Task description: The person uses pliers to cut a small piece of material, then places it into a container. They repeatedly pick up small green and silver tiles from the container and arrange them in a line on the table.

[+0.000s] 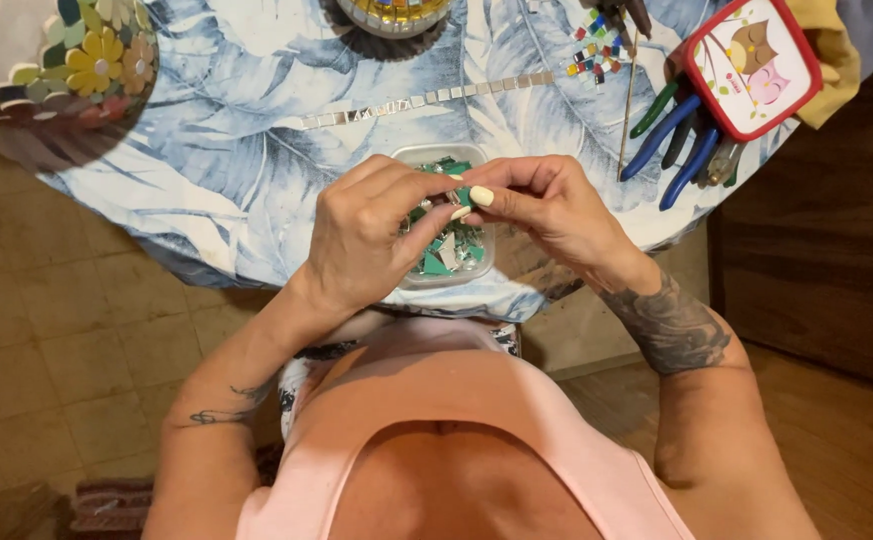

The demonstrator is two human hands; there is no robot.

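Note:
My left hand (362,235) and my right hand (547,205) meet above a small clear plastic tub (444,155) of green and mirror mosaic pieces. Between the fingertips of both hands I pinch a small green tile piece (464,196). The tub sits at the near edge of a round table covered by a blue leaf-print cloth (237,150). My hands hide much of the tub's contents.
A line of small mirror tiles (427,100) runs across the cloth. Blue and green handled pliers (677,135) lie at the right beside a red-rimmed lid with an owl picture (752,60). Loose coloured tiles (597,52), a thin stick (627,100) and a flower-mosaic piece (97,60) are nearby.

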